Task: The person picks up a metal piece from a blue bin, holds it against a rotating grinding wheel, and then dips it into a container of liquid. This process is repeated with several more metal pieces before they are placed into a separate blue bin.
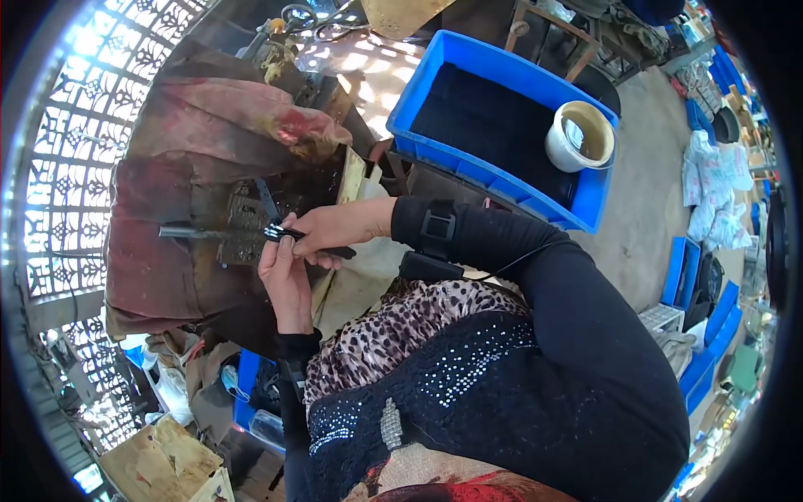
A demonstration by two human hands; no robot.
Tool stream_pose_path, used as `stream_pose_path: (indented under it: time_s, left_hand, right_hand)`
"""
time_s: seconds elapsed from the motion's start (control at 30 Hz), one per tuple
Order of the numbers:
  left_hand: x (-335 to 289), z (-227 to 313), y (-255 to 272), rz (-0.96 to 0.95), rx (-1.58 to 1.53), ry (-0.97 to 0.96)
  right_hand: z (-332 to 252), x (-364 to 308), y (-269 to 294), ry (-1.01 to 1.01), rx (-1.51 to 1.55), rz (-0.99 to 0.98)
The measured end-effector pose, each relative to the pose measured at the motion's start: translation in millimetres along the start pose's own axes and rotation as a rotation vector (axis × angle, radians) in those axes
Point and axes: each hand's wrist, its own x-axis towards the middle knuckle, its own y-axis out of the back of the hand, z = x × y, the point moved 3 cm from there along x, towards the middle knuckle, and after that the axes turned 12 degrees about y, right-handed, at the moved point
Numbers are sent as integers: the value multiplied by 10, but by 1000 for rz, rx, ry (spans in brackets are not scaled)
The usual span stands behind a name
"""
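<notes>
My right hand (pixel 328 227) grips a thin dark tool (pixel 196 233) whose rod points left over an ornate patterned metal piece (pixel 244 226) on the dirty workbench (pixel 150 251). Just below it, my left hand (pixel 285 280) has its fingers curled up around the same tool near its light-coloured collar. Both hands meet at the bench's right edge. A black strap with a small device sits on my right wrist. What the tool's tip touches I cannot tell.
A blue plastic crate (pixel 502 75) with dark contents and a white bucket (pixel 579 135) stands to the right. A stained reddish cloth (pixel 242 117) covers the bench's far part. Patterned metal grilles (pixel 67 167) lie at left; cardboard (pixel 163 460) and clutter below.
</notes>
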Motion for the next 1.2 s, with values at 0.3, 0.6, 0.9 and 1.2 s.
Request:
stream_pose_path:
  time_s: [0.3, 0.6, 0.9, 1.2]
  left_hand:
    - [-202, 220, 272, 278, 109, -119]
    - [-426, 138, 630, 258, -16, -123]
    - [-862, -148, 1371, 643, 269, -135]
    - [-905, -411, 1457, 882, 1056, -426]
  right_hand:
    - [78, 154, -125, -21, -43, -72]
    - [213, 388, -293, -174, 217, -186]
    - [345, 587, -108, -199, 132, -73]
    - [647, 668, 107, -115, -361, 158]
